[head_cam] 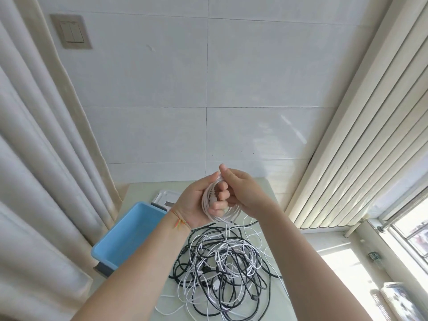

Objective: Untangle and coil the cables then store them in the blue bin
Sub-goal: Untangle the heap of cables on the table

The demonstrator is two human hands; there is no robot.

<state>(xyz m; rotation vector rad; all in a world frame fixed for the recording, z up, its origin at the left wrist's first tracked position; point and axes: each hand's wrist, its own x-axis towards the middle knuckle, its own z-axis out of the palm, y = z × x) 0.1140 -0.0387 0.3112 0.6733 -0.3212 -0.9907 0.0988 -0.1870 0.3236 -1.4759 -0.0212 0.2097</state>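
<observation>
A white coil (pixel 220 205) is gripped by the left hand (pixel 199 202) and pinched by the right hand (pixel 243 193) above the tangle (pixel 222 267); the bin (pixel 129 232), left of it, appears unfilled.

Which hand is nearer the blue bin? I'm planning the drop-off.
Left. The left hand, holding the white coil, hangs just right of the bin and above it. The right hand is farther right, beyond the coil.

Two bare forearms, no sleeves visible. Thin red-and-orange string bracelet (pixel 178 219) with loose yellow-green ends on the wrist just below the left grip (pixel 196 200).
</observation>
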